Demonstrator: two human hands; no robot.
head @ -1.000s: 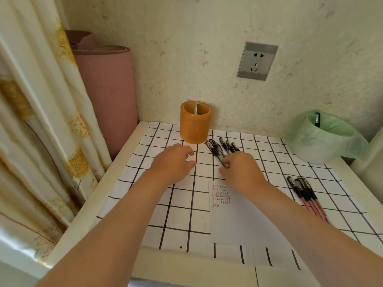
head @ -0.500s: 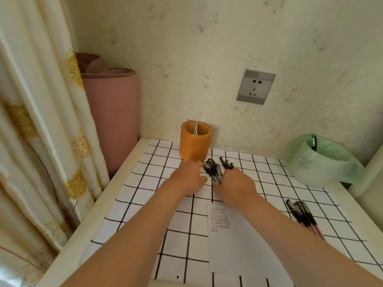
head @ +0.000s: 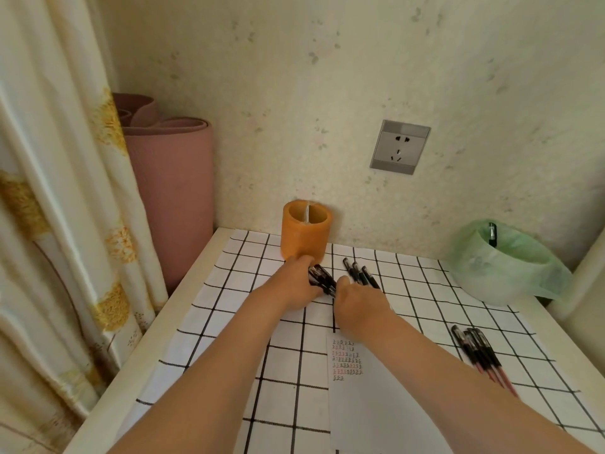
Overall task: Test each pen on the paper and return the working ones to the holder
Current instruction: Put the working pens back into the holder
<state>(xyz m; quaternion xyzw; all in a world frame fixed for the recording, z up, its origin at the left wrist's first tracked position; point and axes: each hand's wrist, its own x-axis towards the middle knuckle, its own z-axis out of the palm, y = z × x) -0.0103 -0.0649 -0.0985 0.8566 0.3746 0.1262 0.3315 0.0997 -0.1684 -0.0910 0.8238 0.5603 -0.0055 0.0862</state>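
An orange pen holder stands at the back of the table against the wall. Just in front of it lies a bunch of black pens, and my left hand curls around their left side. My right hand presses in from the right, fingers on the same bunch. Three more black pens lie loose just beyond my right hand. A white paper with rows of red and black test marks lies under my right forearm. Another group of pens with reddish barrels lies at the right.
A checked cloth covers the table. A green-lined bin at the back right holds one pen. A rolled pink mat leans in the left corner beside a curtain. A wall socket sits above the table.
Both hands have moved away from me toward the holder and closed in on the pen bunch. My view has tilted up, showing more wall.
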